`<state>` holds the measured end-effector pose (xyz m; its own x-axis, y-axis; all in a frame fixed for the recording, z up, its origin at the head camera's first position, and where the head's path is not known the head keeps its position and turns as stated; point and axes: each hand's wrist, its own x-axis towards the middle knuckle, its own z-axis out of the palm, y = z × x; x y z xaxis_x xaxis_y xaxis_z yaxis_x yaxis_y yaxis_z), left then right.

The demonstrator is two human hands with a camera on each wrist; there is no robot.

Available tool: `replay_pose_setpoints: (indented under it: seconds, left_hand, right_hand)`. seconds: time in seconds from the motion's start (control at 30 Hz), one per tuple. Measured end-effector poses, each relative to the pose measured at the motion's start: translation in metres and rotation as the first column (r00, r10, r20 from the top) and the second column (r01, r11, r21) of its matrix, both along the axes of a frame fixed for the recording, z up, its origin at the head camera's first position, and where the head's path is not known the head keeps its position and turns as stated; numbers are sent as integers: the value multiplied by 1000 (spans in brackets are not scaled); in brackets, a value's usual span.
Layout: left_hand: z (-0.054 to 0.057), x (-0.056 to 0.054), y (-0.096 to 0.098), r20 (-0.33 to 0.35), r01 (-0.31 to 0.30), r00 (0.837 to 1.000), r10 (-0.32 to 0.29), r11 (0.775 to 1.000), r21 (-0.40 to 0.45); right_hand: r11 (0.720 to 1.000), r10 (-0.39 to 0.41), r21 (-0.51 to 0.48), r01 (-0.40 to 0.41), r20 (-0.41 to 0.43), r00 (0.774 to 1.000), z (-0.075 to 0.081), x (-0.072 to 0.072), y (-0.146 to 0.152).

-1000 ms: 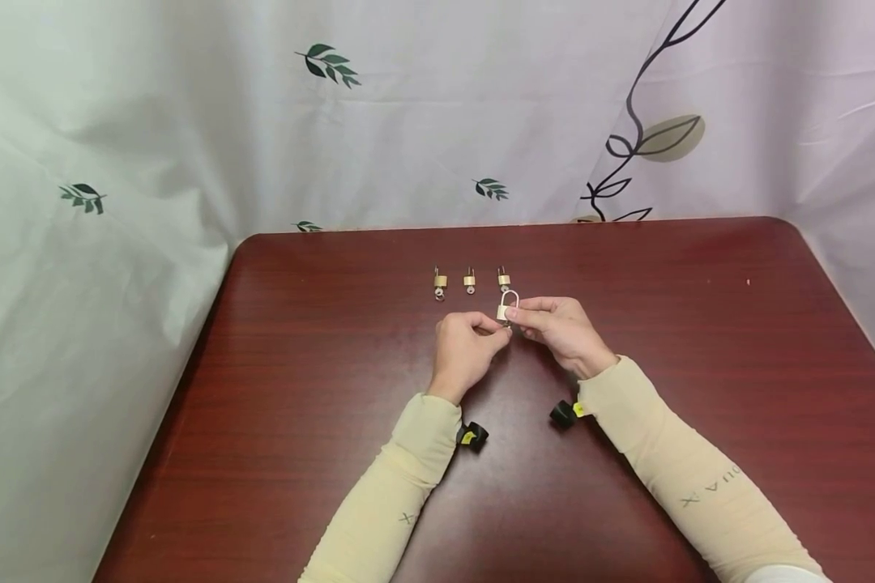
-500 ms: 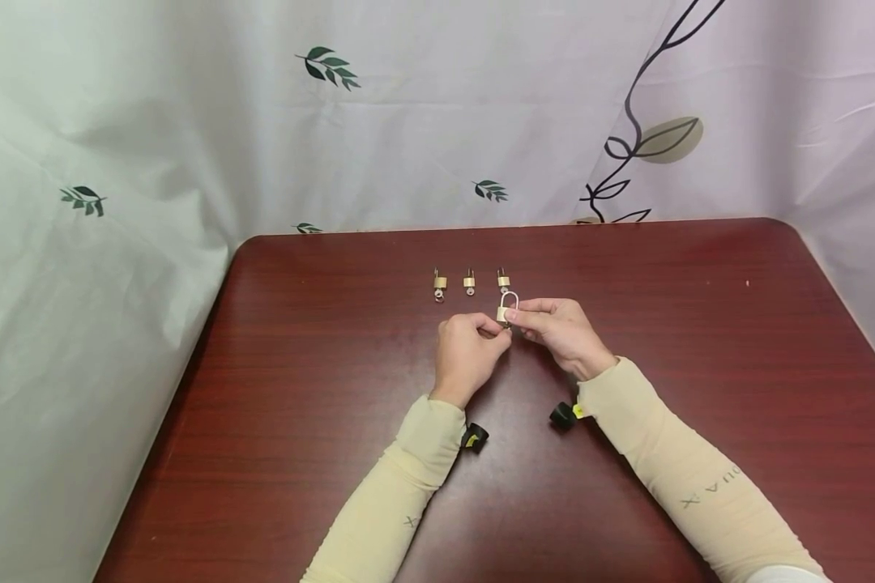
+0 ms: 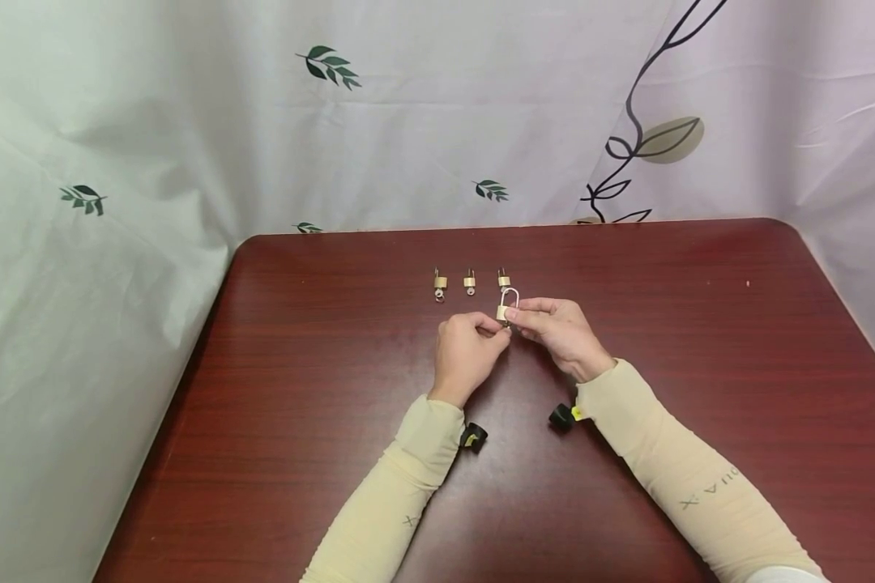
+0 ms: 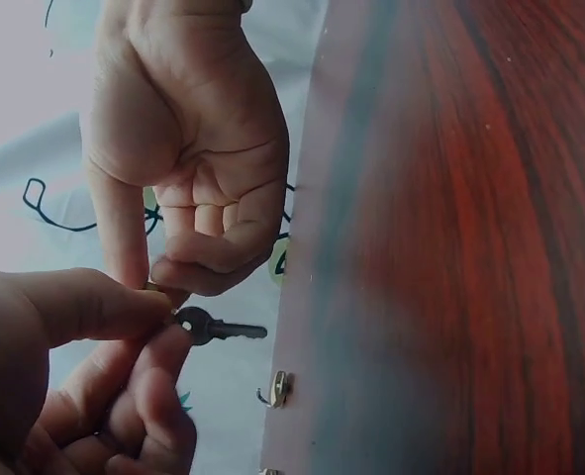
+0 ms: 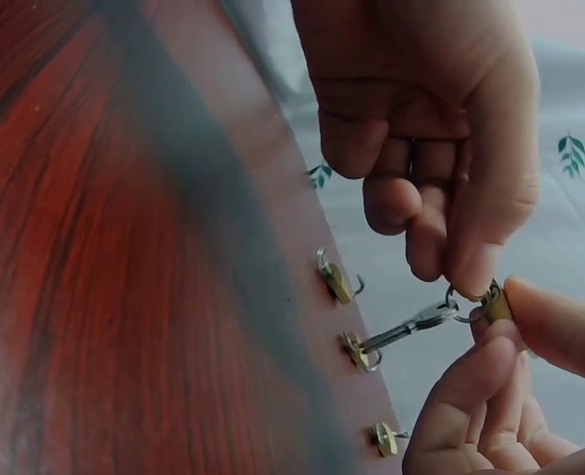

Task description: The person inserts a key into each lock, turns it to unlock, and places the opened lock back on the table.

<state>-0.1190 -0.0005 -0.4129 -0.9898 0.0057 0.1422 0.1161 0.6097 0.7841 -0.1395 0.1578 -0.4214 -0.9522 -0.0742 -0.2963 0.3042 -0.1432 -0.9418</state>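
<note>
My right hand (image 3: pixel 561 332) holds a small brass padlock (image 3: pixel 501 312) by its body, thumb in front, with its shackle pointing up. Just below the body, the thumb and fingertips of my left hand (image 3: pixel 467 352) pinch a key, whose gripped part is hidden. A ring (image 5: pixel 465 309) is at these fingertips, and a loose key (image 4: pixel 201 327) hangs from it. Whether the pinched key sits in the keyhole cannot be seen. Behind the hands, a brass padlock (image 3: pixel 504 280) lies on the table, close to the held one.
Two more brass padlocks, a middle padlock (image 3: pixel 470 281) and a left padlock (image 3: pixel 441 282) with a ring at its bottom, lie in the same row on the reddish-brown table (image 3: pixel 299 364). A white curtain (image 3: pixel 408 138) hangs behind the table's far edge.
Both hands keep nearly the same place and grip. The held padlock's shackle stands very slightly higher, and the left fingertips have shifted only a little under it.
</note>
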Motion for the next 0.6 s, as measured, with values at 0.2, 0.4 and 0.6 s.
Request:
replay_pose_setpoints:
  seconds: [0.2,0.4,0.6]
  left_hand:
    - [-1,-3,-2,85,39,995,-45,997,73]
    - [-3,-6,-3,161,80,981,-109,981,178]
    - [-6,-9,-3,292,60,937,-192,912,407]
  right_hand:
    - [998,-13,-63,12,-10,1000,-1,0,-1]
    - [990,4,-142,-1,18,1000,3,2,4]
    - [986,13,-165,-6,40,999,7,4,8]
